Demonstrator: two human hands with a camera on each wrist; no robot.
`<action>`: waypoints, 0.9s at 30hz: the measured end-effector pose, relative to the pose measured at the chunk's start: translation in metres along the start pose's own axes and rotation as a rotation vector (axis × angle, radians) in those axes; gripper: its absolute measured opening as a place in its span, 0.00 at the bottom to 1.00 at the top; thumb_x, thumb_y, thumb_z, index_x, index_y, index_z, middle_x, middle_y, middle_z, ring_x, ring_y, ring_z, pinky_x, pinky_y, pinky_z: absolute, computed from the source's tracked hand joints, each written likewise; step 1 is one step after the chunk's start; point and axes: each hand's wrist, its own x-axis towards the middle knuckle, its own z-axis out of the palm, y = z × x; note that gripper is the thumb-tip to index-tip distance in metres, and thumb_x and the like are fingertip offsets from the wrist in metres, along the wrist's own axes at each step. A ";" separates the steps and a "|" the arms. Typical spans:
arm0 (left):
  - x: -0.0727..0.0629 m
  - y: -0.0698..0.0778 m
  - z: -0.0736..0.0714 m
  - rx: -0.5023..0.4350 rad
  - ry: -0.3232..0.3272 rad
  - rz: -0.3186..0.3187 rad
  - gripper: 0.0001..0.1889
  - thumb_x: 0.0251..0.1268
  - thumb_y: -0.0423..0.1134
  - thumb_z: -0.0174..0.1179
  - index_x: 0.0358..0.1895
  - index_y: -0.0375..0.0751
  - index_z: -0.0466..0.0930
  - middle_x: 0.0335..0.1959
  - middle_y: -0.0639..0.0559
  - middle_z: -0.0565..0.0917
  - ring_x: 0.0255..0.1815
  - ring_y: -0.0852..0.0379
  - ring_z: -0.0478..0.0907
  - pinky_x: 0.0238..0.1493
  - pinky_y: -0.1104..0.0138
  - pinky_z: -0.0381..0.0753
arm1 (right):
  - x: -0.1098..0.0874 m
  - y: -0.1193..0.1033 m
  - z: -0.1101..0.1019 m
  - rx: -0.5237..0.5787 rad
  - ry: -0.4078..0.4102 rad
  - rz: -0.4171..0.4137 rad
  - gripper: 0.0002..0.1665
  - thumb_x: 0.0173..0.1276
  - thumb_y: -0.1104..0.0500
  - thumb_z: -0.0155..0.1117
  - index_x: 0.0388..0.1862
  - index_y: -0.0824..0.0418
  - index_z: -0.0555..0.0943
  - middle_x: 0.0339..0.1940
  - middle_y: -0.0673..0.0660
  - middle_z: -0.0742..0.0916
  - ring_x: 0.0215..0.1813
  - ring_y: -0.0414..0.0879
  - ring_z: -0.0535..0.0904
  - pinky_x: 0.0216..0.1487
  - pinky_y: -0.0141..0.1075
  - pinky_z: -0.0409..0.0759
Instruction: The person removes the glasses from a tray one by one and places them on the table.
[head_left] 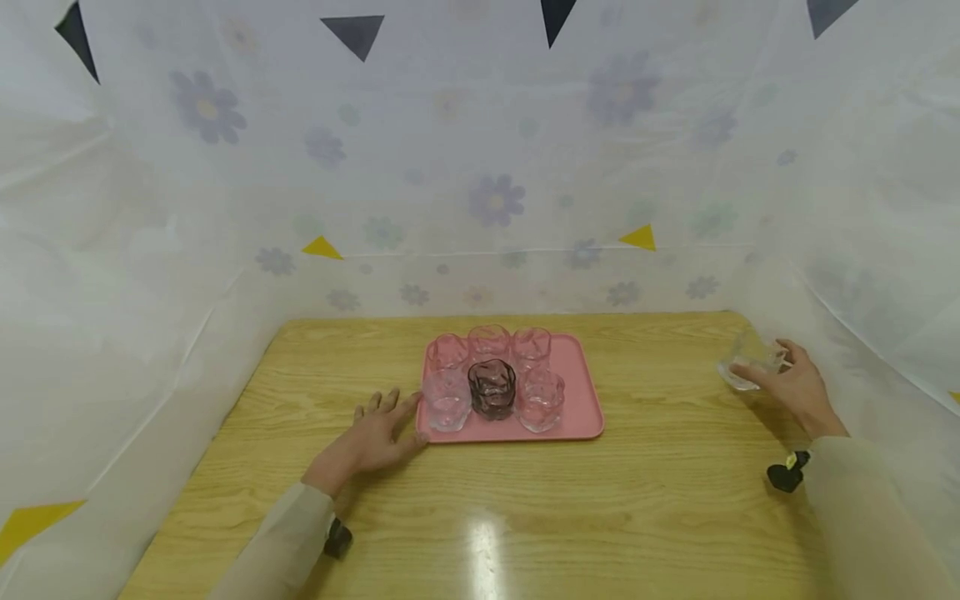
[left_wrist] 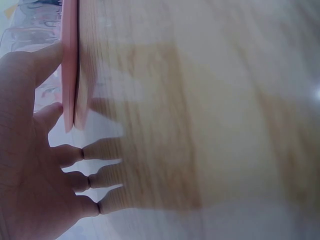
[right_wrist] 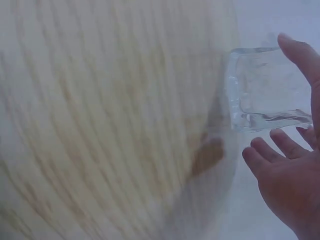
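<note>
At the far right of the head view, my right hand [head_left: 798, 396] grips a clear drinking glass [head_left: 742, 358] between thumb and fingers. The right wrist view shows this glass [right_wrist: 270, 82] with its thick base towards the wood; whether it touches the table I cannot tell. My left hand [head_left: 367, 442] lies with spread fingers at the left edge of a pink tray [head_left: 581, 400]. Its thumb and index finger touch the tray rim [left_wrist: 70, 75], and other fingertips meet the tabletop. On the tray stand several wavy glasses: a dark grey one [head_left: 492, 390] front centre, a clear one [head_left: 447, 404] beside it.
Another clear glass [head_left: 540, 402] is at the tray's front right, with pinkish-looking ones [head_left: 532, 346] behind. The wooden table [head_left: 600, 517] is enclosed by pale flowered sheeting [head_left: 420, 192] at the back and both sides.
</note>
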 end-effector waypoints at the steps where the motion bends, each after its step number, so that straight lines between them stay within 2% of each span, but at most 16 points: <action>1: 0.000 0.000 0.000 0.001 0.000 0.000 0.42 0.77 0.63 0.53 0.87 0.51 0.53 0.84 0.24 0.52 0.83 0.16 0.43 0.77 0.22 0.42 | -0.001 -0.003 -0.001 0.001 0.007 -0.006 0.67 0.74 0.35 0.65 0.88 0.63 0.34 0.86 0.79 0.43 0.80 0.84 0.48 0.67 0.79 0.60; 5: 0.000 -0.001 0.001 0.000 0.002 0.004 0.42 0.77 0.63 0.53 0.87 0.51 0.53 0.84 0.24 0.52 0.83 0.16 0.43 0.77 0.22 0.42 | -0.005 -0.016 -0.005 -0.012 0.051 -0.049 0.66 0.74 0.36 0.66 0.89 0.59 0.35 0.87 0.75 0.44 0.82 0.82 0.45 0.66 0.81 0.59; 11: 0.001 -0.002 0.001 0.008 0.007 0.014 0.42 0.77 0.63 0.53 0.86 0.50 0.53 0.83 0.23 0.52 0.82 0.15 0.44 0.76 0.22 0.43 | -0.008 -0.036 -0.009 -0.079 0.104 -0.099 0.64 0.73 0.35 0.67 0.90 0.57 0.41 0.87 0.74 0.48 0.81 0.83 0.49 0.66 0.81 0.59; 21: 0.000 0.001 -0.001 0.009 0.008 0.019 0.42 0.78 0.63 0.53 0.86 0.49 0.53 0.83 0.23 0.52 0.82 0.15 0.44 0.76 0.22 0.42 | -0.028 -0.067 0.015 -0.033 0.020 -0.176 0.60 0.74 0.37 0.68 0.90 0.52 0.44 0.87 0.73 0.54 0.80 0.82 0.53 0.68 0.78 0.62; 27: 0.001 -0.001 0.000 -0.011 0.018 0.023 0.43 0.76 0.65 0.54 0.86 0.49 0.56 0.82 0.21 0.54 0.81 0.13 0.45 0.75 0.20 0.42 | -0.037 -0.087 0.037 -0.029 -0.044 -0.261 0.58 0.74 0.42 0.70 0.90 0.54 0.48 0.85 0.73 0.60 0.79 0.79 0.58 0.70 0.75 0.64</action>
